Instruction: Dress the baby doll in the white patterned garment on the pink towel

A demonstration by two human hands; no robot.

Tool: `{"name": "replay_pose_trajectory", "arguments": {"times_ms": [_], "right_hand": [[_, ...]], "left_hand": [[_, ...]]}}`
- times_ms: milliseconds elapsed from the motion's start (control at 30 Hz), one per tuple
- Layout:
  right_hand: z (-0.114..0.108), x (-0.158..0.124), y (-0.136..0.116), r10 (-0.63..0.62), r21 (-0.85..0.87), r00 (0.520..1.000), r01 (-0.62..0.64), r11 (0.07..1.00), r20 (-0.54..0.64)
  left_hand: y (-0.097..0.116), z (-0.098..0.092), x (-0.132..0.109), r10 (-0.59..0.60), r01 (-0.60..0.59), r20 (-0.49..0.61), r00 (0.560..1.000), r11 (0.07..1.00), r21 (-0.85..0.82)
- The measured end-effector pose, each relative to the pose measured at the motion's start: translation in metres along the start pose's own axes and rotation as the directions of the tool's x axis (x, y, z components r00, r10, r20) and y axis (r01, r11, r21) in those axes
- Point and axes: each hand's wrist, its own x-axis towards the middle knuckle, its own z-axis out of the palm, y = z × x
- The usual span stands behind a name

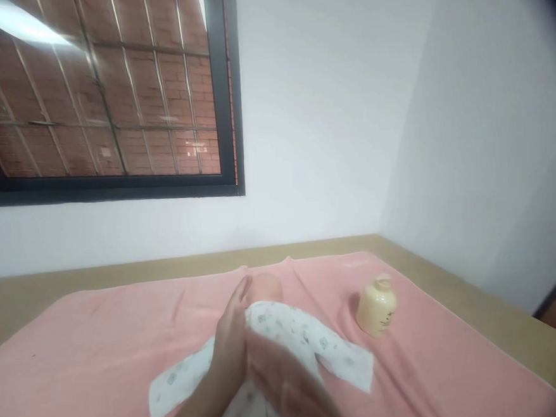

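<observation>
My left hand point(232, 339) is held up with its fingers stretched out and lying side by side. Against or close to its palm is my right hand point(274, 361), smeared by motion, so its fingers do not show clearly. Both are above a small figure in a white printed baby outfit point(343, 353), its sleeves spread to either side. The figure's smooth, rounded head point(267, 287) shows just beyond my fingertips. Whether it is a doll or a baby I cannot tell. My hands and forearms hide much of its body. No object shows between my palms.
A pale yellow bottle point(377, 306) with a cap stands to the right of the figure. Beneath both is a pink blanket point(111, 347), slightly creased, on a tan surface point(435, 274). White walls point(319, 116) and a barred window point(156, 102) are behind.
</observation>
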Motion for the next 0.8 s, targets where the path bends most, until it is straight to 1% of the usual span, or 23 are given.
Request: {"name": "replay_pose_trajectory", "arguments": {"times_ms": [67,100,133,167,200,267,300,333,367,400,467,533,567,600,633,667,700,733,767,800], "right_hand": [[0.007,-0.003,0.022,0.074,0.054,0.995,-0.078,0.996,0.072],[0.013,-0.003,0.033,0.135,0.127,0.977,-0.156,0.980,0.166],[0.020,-0.003,0.043,0.155,0.181,0.960,-0.199,0.963,0.232],[0.026,-0.001,0.052,0.169,0.192,0.946,-0.227,0.955,0.277],[0.033,0.001,0.058,0.128,0.195,0.917,-0.213,0.957,0.377],[0.045,0.006,0.063,0.014,0.191,0.831,-0.144,0.971,0.556],[0.050,0.008,0.064,-0.034,0.189,0.780,-0.109,0.976,0.624],[0.054,0.010,0.065,-0.060,0.184,0.741,-0.087,0.979,0.669],[0.058,0.009,0.065,-0.057,0.168,0.718,-0.084,0.982,0.694],[0.061,0.007,0.067,-0.023,0.135,0.711,-0.102,0.986,0.703],[0.065,-0.002,0.072,0.113,0.029,0.714,-0.183,0.983,0.691],[0.066,-0.015,0.074,0.274,-0.097,0.712,-0.280,0.955,0.647],[0.065,-0.021,0.073,0.322,-0.136,0.709,-0.307,0.942,0.628],[0.062,-0.025,0.071,0.328,-0.147,0.709,-0.306,0.941,0.624],[0.059,-0.026,0.067,0.298,-0.129,0.713,-0.282,0.951,0.635],[0.056,-0.024,0.063,0.217,-0.074,0.715,-0.226,0.971,0.665],[0.053,-0.019,0.059,0.111,0.003,0.704,-0.158,0.987,0.702],[0.050,-0.012,0.057,0.001,0.089,0.681,-0.097,0.991,0.732],[0.048,-0.005,0.056,-0.068,0.148,0.653,-0.068,0.987,0.754],[0.047,0.002,0.057,-0.080,0.163,0.634,-0.074,0.984,0.770]], "left_hand": [[-0.028,0.007,0.006,-0.005,0.006,-0.008,1.000,0.991,0.134],[-0.043,0.011,0.008,-0.004,0.007,-0.018,1.000,0.977,0.215],[-0.057,0.015,0.009,0.004,0.001,-0.019,1.000,0.958,0.287],[-0.069,0.018,0.010,0.009,-0.006,-0.008,1.000,0.944,0.330],[-0.078,0.020,0.011,0.017,-0.021,0.016,1.000,0.939,0.345],[-0.090,0.021,0.012,0.049,-0.078,0.094,0.994,0.942,0.327],[-0.093,0.021,0.012,0.057,-0.089,0.107,0.993,0.943,0.321],[-0.094,0.021,0.012,0.065,-0.096,0.108,0.992,0.944,0.316],[-0.094,0.020,0.012,0.063,-0.090,0.096,0.993,0.944,0.317],[-0.094,0.020,0.011,0.053,-0.076,0.078,0.996,0.944,0.322],[-0.093,0.021,0.010,0.032,-0.044,0.040,0.999,0.940,0.339],[-0.092,0.022,0.008,0.022,-0.028,0.020,1.000,0.933,0.359],[-0.092,0.022,0.008,0.024,-0.028,0.017,1.000,0.930,0.367],[-0.093,0.023,0.007,0.027,-0.029,0.013,1.000,0.927,0.373],[-0.094,0.024,0.007,0.029,-0.030,0.009,1.000,0.926,0.377],[-0.095,0.024,0.006,0.034,-0.034,0.004,0.999,0.925,0.378],[-0.097,0.025,0.006,0.042,-0.037,-0.006,0.999,0.925,0.377],[-0.098,0.025,0.006,0.052,-0.043,-0.012,0.999,0.927,0.373],[-0.099,0.025,0.006,0.061,-0.053,-0.010,0.998,0.929,0.366],[-0.099,0.025,0.007,0.068,-0.062,-0.005,0.998,0.931,0.360]]}}
